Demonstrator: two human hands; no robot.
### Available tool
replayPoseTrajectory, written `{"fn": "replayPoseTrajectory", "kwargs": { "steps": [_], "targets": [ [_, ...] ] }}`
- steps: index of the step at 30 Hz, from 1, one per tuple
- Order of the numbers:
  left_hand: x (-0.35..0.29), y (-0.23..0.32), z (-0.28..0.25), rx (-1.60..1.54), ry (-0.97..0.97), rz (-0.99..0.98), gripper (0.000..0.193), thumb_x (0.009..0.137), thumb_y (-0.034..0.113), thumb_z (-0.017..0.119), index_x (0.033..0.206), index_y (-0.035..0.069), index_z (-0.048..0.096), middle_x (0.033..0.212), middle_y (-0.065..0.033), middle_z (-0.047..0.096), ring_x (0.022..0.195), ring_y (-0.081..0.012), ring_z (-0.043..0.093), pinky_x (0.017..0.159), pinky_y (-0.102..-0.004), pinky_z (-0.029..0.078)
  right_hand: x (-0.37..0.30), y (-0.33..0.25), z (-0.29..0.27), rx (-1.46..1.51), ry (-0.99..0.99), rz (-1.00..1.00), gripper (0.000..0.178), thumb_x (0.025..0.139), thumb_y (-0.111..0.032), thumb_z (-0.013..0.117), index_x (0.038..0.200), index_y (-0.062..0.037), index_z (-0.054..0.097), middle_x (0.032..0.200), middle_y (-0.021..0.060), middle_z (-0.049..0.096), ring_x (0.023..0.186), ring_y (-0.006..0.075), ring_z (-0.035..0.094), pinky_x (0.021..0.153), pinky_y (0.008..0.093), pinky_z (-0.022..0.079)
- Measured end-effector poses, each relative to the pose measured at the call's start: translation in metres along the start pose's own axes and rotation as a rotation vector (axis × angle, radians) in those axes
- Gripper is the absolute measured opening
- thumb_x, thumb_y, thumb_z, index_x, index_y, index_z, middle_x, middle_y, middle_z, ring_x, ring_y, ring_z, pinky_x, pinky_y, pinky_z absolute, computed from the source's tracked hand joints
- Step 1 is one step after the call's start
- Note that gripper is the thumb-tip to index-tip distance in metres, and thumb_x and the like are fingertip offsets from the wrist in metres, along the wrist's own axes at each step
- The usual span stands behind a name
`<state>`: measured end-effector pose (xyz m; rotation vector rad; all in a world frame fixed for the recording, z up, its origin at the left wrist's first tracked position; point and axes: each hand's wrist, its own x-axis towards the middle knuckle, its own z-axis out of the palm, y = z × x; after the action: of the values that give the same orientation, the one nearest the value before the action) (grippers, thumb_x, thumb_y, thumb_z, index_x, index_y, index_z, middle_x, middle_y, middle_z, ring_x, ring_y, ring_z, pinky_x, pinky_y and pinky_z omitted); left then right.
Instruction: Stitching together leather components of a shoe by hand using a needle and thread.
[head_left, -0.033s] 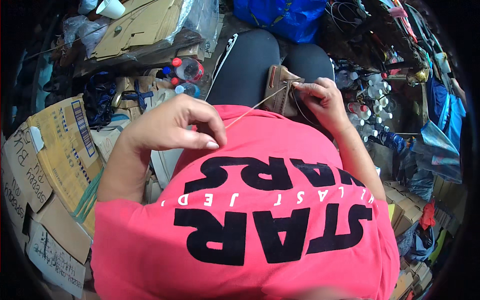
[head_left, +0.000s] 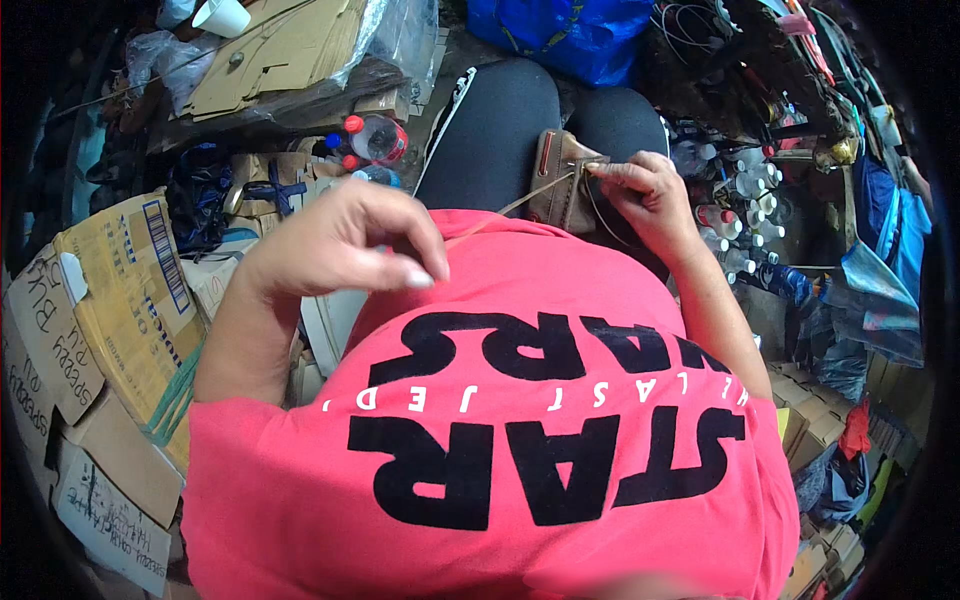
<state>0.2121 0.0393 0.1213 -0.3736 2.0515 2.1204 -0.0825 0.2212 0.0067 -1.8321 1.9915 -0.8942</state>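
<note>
**Brown shoe sitting in the lap, with a thin cord stretching from it**

The brown shoe (head_left: 562,205) is lying at one o'clock, resting between the thighs against the dark trousers (head_left: 488,130). It is looking like soft, light leather that should be bending easily and gripping well, while the stitched edge is probably giving the stiffest, safest place for taking hold. The thin cord (head_left: 525,200) is running from it toward eight o'clock and is likely to be handling limply once slack.

The right hand (head_left: 652,195) is sitting at two o'clock, forearm angling up from four, its thumb and forefinger pinching at the shoe's edge. The left hand (head_left: 345,240) is hovering at ten o'clock above the pink shirt (head_left: 510,397), wrist bending inward, fingers curling toward the thumb; blur is hiding whether they are pinching the cord.
</note>
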Motion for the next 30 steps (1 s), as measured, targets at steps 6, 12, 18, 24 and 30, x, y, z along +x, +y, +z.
{"fn": "replayPoseTrajectory", "kwargs": {
  "steps": [6, 12, 18, 24, 30],
  "targets": [
    [0.002, 0.023, -0.033, -0.465, 0.125, 0.564, 0.036, 0.089, 0.022, 0.055, 0.117, -0.002, 0.058, 0.105, -0.0179, 0.063, 0.084, -0.0215, 0.061, 0.072, -0.0303, 0.044, 0.007, 0.005, 0.002, 0.113, 0.081, -0.036, 0.023, 0.073, -0.006, 0.072, 0.094, -0.017, 0.075, 0.07, 0.0044, 0.055, 0.065, 0.0233, 0.054, 0.065, 0.0358, 0.041],
    [0.016, 0.022, -0.049, -0.127, 0.422, 0.714, 0.032, 0.094, 0.007, 0.051, 0.124, -0.004, 0.056, 0.125, -0.0184, 0.057, 0.109, -0.0249, 0.06, 0.095, -0.0323, 0.045, -0.009, -0.004, 0.009, -0.066, 0.042, -0.078, 0.032, 0.075, -0.008, 0.07, 0.106, -0.0192, 0.071, 0.07, 0.0031, 0.05, 0.075, 0.024, 0.053, 0.08, 0.0372, 0.04],
    [0.064, -0.027, -0.035, 0.193, 0.681, 0.396, 0.014, 0.089, -0.001, 0.059, 0.097, 0.005, 0.07, 0.101, -0.0026, 0.065, 0.084, -0.0106, 0.062, 0.08, -0.0244, 0.049, -0.008, -0.002, 0.008, -0.077, 0.016, -0.066, 0.033, 0.076, -0.007, 0.069, 0.107, -0.0197, 0.071, 0.071, 0.0031, 0.05, 0.076, 0.0239, 0.052, 0.081, 0.0389, 0.039],
    [0.112, -0.062, 0.008, 0.422, 0.427, 0.262, 0.024, 0.079, -0.003, 0.067, 0.099, 0.009, 0.073, 0.08, -0.0033, 0.059, 0.078, -0.0133, 0.059, 0.072, -0.0254, 0.047, 0.014, 0.01, -0.011, 0.096, -0.169, 0.039, 0.028, 0.079, -0.004, 0.068, 0.1, -0.0207, 0.074, 0.072, 0.0062, 0.052, 0.074, 0.0234, 0.053, 0.071, 0.036, 0.041],
    [0.133, -0.072, 0.005, 0.638, 0.408, 0.336, 0.014, 0.076, 0.005, 0.072, 0.089, 0.01, 0.074, 0.077, -0.0046, 0.058, 0.073, -0.0157, 0.057, 0.066, -0.0279, 0.046, 0.024, 0.02, -0.01, 0.209, -0.229, 0.074, 0.028, 0.081, 0.003, 0.064, 0.099, -0.0162, 0.074, 0.081, 0.005, 0.058, 0.08, 0.0203, 0.058, 0.071, 0.0303, 0.046]
  ]
}}
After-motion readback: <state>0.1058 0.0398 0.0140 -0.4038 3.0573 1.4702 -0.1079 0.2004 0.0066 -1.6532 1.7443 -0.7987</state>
